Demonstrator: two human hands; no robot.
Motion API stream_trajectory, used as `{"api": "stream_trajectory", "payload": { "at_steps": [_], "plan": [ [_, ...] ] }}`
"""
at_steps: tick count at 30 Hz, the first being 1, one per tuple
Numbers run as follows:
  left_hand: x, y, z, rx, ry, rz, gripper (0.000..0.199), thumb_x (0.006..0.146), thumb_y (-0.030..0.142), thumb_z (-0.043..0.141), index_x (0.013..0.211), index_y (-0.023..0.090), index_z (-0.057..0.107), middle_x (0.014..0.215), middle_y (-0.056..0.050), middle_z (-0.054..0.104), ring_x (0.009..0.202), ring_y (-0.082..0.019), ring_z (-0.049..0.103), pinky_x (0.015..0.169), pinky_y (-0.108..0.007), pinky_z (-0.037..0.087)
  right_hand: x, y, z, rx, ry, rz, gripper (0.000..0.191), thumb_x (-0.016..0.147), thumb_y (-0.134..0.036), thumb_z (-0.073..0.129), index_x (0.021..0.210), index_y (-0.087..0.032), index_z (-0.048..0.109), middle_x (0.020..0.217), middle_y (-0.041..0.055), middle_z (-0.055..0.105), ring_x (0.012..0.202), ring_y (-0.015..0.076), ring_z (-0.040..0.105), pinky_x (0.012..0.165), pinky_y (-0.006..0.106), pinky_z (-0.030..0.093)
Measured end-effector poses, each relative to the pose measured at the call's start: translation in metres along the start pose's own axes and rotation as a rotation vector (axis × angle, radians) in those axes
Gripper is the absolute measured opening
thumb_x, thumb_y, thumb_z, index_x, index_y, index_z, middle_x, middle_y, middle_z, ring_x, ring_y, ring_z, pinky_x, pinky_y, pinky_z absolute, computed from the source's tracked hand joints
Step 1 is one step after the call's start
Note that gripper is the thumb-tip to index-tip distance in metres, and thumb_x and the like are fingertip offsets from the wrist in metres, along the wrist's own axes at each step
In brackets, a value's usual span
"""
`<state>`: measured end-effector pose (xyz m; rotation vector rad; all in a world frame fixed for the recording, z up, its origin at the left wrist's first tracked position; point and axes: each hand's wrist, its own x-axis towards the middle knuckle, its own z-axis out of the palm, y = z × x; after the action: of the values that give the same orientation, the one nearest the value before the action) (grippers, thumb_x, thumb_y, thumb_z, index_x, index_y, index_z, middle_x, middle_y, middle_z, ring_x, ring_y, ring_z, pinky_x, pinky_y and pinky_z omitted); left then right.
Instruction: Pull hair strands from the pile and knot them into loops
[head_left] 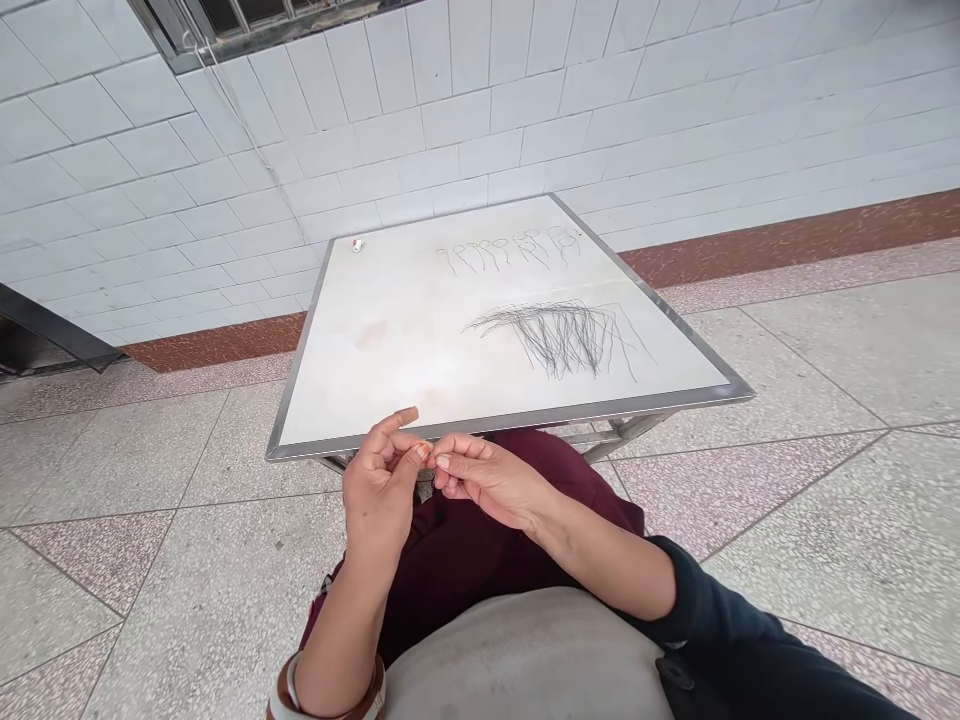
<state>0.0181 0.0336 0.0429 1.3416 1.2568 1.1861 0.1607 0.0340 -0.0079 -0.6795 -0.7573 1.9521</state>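
Note:
My left hand (pixel 386 475) and my right hand (pixel 487 475) meet above my lap, by the table's near edge. Thumb and fingertips are pinched together on each, almost touching; what lies between them is too small to make out. One finger of my left hand is stretched out, with a tan covering on its tip. Beyond my right hand, a loose pile of thin dark strands (pixel 562 335) lies on the white tabletop (pixel 375 370). Farther back is a row of similar strands with looped ends (pixel 510 250).
At the table's far left corner sits a small white and red object (pixel 358 245). Grey metal trim (pixel 652 290) borders the tabletop. Behind it rises a white tiled wall (pixel 465 120) with a hanging cord (pixel 259 150). Speckled floor tiles (pixel 247 560) surround the table.

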Motion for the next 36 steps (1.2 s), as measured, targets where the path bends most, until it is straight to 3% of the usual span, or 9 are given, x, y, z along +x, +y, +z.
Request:
{"api": "stream_trajectory", "payload": {
  "at_steps": [12,16,19,22,25,30,36],
  "plan": [
    [0.014,0.003,-0.031,-0.084,0.254,0.063,0.038,0.073,0.024,0.072,0.11,0.019,0.066,0.071,0.002,0.065,0.072,-0.012,0.06,0.069,-0.024,0.05,-0.012,0.011,-0.019,-0.23,-0.035,0.119,0.022,0.081,-0.038,0.07,0.084,-0.017,0.065,0.072,-0.0004,0.062,0.061,0.0069,0.05,0.064,0.021,0.04],
    [0.016,0.001,-0.038,-0.088,0.311,0.085,0.04,0.073,0.024,0.072,0.112,0.018,0.065,0.073,0.001,0.066,0.07,-0.011,0.06,0.07,-0.025,0.051,-0.02,0.011,-0.032,-0.473,-0.095,0.106,0.02,0.087,-0.038,0.061,0.088,-0.018,0.064,0.077,0.001,0.065,0.067,0.0104,0.054,0.067,0.024,0.042],
    [0.016,0.001,-0.041,-0.079,0.283,0.09,0.042,0.075,0.024,0.071,0.116,0.018,0.063,0.071,0.002,0.065,0.07,-0.011,0.06,0.07,-0.025,0.05,-0.023,0.003,-0.042,-0.866,-0.072,-0.01,0.019,0.091,-0.035,0.053,0.091,-0.021,0.065,0.084,0.0028,0.068,0.081,0.0167,0.059,0.078,0.031,0.043],
    [0.014,0.001,-0.038,-0.068,0.234,0.08,0.042,0.075,0.025,0.07,0.116,0.018,0.063,0.072,0.001,0.065,0.068,-0.011,0.059,0.07,-0.024,0.05,-0.021,-0.007,-0.041,-1.107,0.155,-0.213,0.021,0.093,-0.033,0.047,0.095,-0.024,0.065,0.093,0.0039,0.068,0.089,0.0205,0.06,0.082,0.035,0.043],
    [0.013,0.0,-0.029,-0.074,0.163,0.04,0.042,0.075,0.026,0.069,0.116,0.018,0.062,0.072,0.001,0.064,0.069,-0.011,0.059,0.069,-0.024,0.05,-0.014,-0.015,-0.023,-1.064,0.248,-0.368,0.019,0.092,-0.037,0.05,0.098,-0.027,0.065,0.095,0.0034,0.068,0.085,0.0202,0.061,0.077,0.033,0.045],
    [0.013,-0.003,-0.015,-0.059,0.036,-0.013,0.047,0.077,0.028,0.068,0.122,0.019,0.058,0.076,0.0,0.066,0.072,-0.013,0.061,0.069,-0.026,0.053,0.0,-0.015,0.006,-1.091,0.167,-0.488,0.012,0.088,-0.036,0.058,0.089,-0.027,0.066,0.079,0.0018,0.066,0.069,0.0181,0.056,0.066,0.031,0.042],
    [0.014,-0.006,-0.023,0.001,-0.015,-0.025,0.055,0.085,0.038,0.059,0.136,0.021,0.047,0.09,-0.006,0.07,0.085,-0.019,0.066,0.076,-0.033,0.056,0.002,-0.015,-0.001,-0.973,0.304,-0.414,0.012,0.085,-0.032,0.058,0.078,-0.024,0.063,0.068,-0.0004,0.061,0.054,0.0134,0.049,0.053,0.027,0.038]
  ]
}}
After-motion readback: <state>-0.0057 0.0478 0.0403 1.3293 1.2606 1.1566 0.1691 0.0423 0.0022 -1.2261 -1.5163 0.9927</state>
